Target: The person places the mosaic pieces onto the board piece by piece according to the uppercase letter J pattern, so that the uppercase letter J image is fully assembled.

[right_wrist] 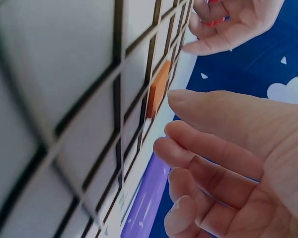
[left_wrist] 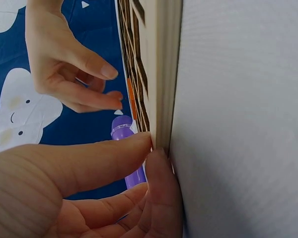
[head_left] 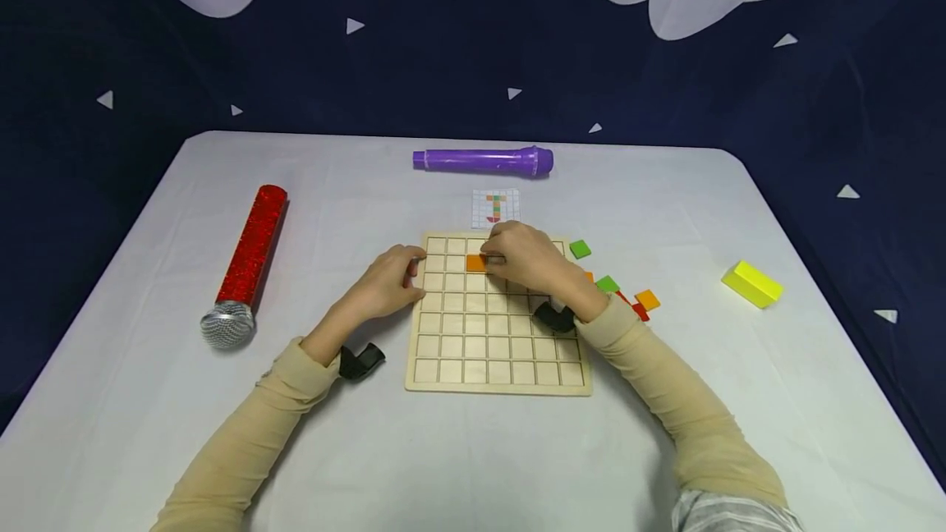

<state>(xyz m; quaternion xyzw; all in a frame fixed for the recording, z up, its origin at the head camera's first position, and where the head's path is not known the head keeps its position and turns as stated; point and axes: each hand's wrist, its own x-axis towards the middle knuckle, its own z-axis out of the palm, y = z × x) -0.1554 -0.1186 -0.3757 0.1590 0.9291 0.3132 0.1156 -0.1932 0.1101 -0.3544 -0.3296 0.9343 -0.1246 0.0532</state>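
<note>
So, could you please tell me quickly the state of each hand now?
Left hand: open, touching the left edge of the wooden board.
Right hand: open, holding nothing, near the orange tile.

A navy backdrop [head_left: 443, 64] (apparently cloth) hangs behind the white table [head_left: 473, 458].

even light, soft shadows, blurred right-wrist foreground

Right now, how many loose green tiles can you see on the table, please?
2. One green tile lies beside the board, near its far right corner; the other is farther right, near the right sleeve. That arm may hide more.
</note>
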